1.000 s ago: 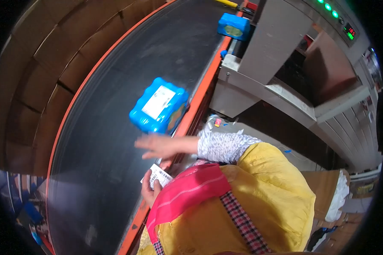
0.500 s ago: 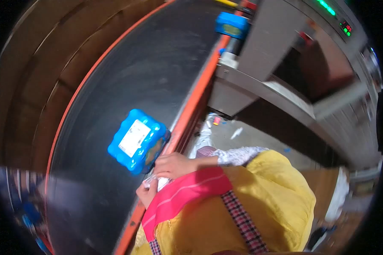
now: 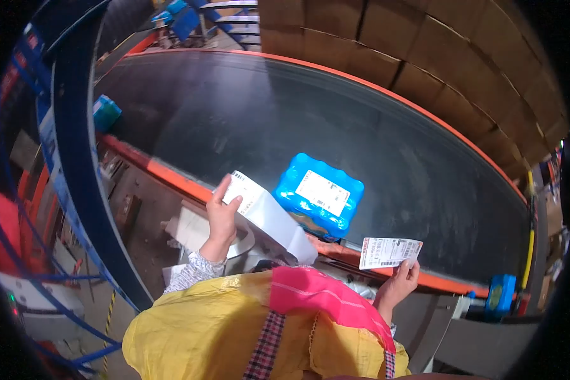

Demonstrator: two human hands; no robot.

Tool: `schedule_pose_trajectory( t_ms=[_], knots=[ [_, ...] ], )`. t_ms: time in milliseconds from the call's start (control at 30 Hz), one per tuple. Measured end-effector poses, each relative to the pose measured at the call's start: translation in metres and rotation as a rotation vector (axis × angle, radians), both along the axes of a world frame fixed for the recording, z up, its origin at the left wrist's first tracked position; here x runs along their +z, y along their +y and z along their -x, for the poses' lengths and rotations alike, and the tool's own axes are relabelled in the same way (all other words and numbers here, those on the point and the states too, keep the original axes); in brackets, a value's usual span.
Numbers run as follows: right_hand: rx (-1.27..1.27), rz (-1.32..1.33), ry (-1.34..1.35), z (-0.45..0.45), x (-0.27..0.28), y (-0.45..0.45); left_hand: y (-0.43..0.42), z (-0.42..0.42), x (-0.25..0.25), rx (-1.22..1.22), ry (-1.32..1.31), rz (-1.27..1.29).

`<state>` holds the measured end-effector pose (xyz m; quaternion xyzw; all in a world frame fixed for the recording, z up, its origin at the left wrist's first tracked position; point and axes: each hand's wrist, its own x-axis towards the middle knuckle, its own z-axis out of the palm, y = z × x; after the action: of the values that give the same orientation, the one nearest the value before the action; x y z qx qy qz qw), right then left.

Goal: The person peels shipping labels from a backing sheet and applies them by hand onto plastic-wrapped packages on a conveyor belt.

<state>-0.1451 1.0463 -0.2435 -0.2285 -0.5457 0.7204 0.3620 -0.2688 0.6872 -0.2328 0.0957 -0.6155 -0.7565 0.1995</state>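
Head cam: left hand (image 3: 221, 221) has thumb and fingers pinched on a long white label strip (image 3: 277, 223), which trails toward the belt edge. Right hand (image 3: 399, 284) is clamped on the lower right corner of a printed label (image 3: 385, 253). Shrink-wrapped blue pack (image 3: 289, 189) sits on the black conveyor belt (image 3: 411, 171), by the orange rail (image 3: 434, 280), between both hands, untouched, white sticker (image 3: 323, 193) on top.

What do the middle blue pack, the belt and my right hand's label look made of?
Blue pack: probably glossy plastic film, from highlights and bulging contours. Belt: likely rubber or coated fabric, dull black with faint scuffs. Label: apparently smooth paper; thin, white, printed.
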Motion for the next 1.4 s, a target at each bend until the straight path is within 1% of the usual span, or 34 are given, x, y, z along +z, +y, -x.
schedule_pose_trajectory(
  t_ms=[33, 67, 133, 167, 200, 267, 300, 333, 400, 433, 467, 533, 567, 667, 700, 733, 767, 800, 833, 867, 900, 933, 967, 1000, 1033, 1067, 1100, 1133, 1200, 1233, 1267, 1333, 1400],
  knots=[
    [0.024, 0.037, -0.006, -0.001, -0.003, 0.008, 0.01, -0.008, 0.01, 0.046, 0.046, 0.089],
    [0.029, 0.066, -0.013, 0.003, -0.021, 0.013, 0.018, -0.009, 0.001, 0.074, 0.091, 0.169],
    [0.124, 0.077, -0.043, 0.001, -0.031, 0.03, 0.033, -0.029, 0.01, 0.045, -0.02, 0.223],
    [0.166, 0.08, -0.056, 0.0, -0.039, 0.038, 0.039, -0.038, 0.007, 0.025, -0.073, 0.245],
    [0.196, 0.078, -0.059, -0.002, -0.041, 0.046, 0.044, -0.044, 0.002, 0.033, -0.062, 0.321],
    [0.24, 0.069, -0.067, -0.002, -0.052, 0.061, 0.055, -0.049, -0.023, 0.031, -0.04, 0.468],
    [0.239, 0.061, -0.07, 0.0, -0.049, 0.057, 0.055, -0.048, -0.023, 0.046, -0.074, 0.446],
    [0.251, 0.059, -0.074, 0.0, -0.052, 0.061, 0.059, -0.051, -0.034, 0.021, -0.079, 0.478],
    [0.27, 0.061, -0.072, 0.002, -0.054, 0.064, 0.077, -0.058, -0.034, -0.018, -0.016, 0.604],
    [0.27, 0.036, -0.072, 0.002, -0.055, 0.064, 0.087, -0.063, -0.032, -0.037, -0.053, 0.625],
    [0.268, 0.013, -0.077, 0.002, -0.056, 0.065, 0.094, -0.064, -0.043, -0.061, -0.066, 0.62],
    [0.266, -0.011, -0.067, 0.002, -0.06, 0.066, 0.116, -0.066, -0.048, -0.143, -0.03, 0.521],
    [0.276, 0.0, -0.073, 0.0, -0.058, 0.066, 0.126, -0.066, -0.049, -0.177, 0.006, 0.541],
    [0.272, -0.001, -0.063, -0.001, -0.058, 0.063, 0.149, -0.056, -0.053, -0.322, 0.002, 0.491],
    [0.267, -0.037, -0.068, 0.001, -0.064, 0.062, 0.154, -0.052, -0.049, -0.385, -0.008, 0.522],
    [0.236, -0.078, -0.073, 0.001, -0.067, 0.064, 0.157, -0.049, -0.05, -0.38, -0.001, 0.563],
    [0.248, -0.079, -0.155, -0.001, -0.066, 0.069, 0.162, -0.044, -0.057, -0.4, 0.018, 0.594],
    [0.208, -0.153, -0.176, -0.003, -0.071, 0.07, 0.169, -0.038, -0.061, -0.446, 0.051, 0.627],
    [0.166, -0.155, -0.236, -0.008, -0.074, 0.073, 0.182, -0.034, -0.066, -0.442, 0.069, 0.601],
    [0.155, -0.246, -0.231, -0.008, -0.086, 0.077, 0.188, -0.032, -0.072, -0.438, 0.085, 0.579],
    [0.144, -0.16, -0.246, -0.008, -0.076, 0.071, 0.191, -0.028, -0.08, -0.479, 0.064, 0.554],
    [0.141, -0.173, -0.181, -0.006, -0.081, 0.071, 0.197, -0.027, -0.087, -0.513, 0.038, 0.536],
    [0.141, -0.219, -0.209, -0.009, -0.078, 0.073, 0.211, -0.028, -0.09, -0.567, 0.034, 0.474],
    [0.168, -0.123, -0.226, -0.009, -0.083, 0.068, 0.212, -0.029, -0.089, -0.596, 0.017, 0.413],
    [0.177, -0.019, -0.114, -0.007, -0.071, 0.054, 0.206, -0.028, -0.086, -0.639, 0.022, 0.429],
    [0.168, -0.045, -0.092, -0.004, -0.075, 0.052, 0.209, -0.027, -0.089, -0.665, 0.023, 0.442],
    [0.174, 0.007, -0.073, -0.003, -0.079, 0.048, 0.209, -0.027, -0.085, -0.738, -0.042, 0.42],
    [0.188, 0.06, -0.054, -0.002, -0.082, 0.047, 0.212, -0.026, -0.092, -0.782, -0.03, 0.353],
    [0.176, 0.046, -0.082, -0.002, -0.077, 0.045, 0.206, -0.015, -0.113, -0.901, -0.1, 0.345],
    [0.175, 0.041, -0.092, -0.005, -0.072, 0.042, 0.206, -0.017, -0.095, -1.006, -0.231, 0.35],
    [0.138, 0.006, -0.071, -0.004, -0.074, 0.04, 0.207, -0.015, -0.106, -1.007, -0.112, 0.322],
    [0.071, -0.061, -0.027, 0.001, -0.073, 0.035, 0.212, -0.015, -0.106, -1.064, -0.075, 0.257],
    [0.017, -0.103, -0.031, -0.001, -0.064, 0.031, 0.212, -0.015, -0.093, -1.201, -0.123, 0.249]
  ],
)
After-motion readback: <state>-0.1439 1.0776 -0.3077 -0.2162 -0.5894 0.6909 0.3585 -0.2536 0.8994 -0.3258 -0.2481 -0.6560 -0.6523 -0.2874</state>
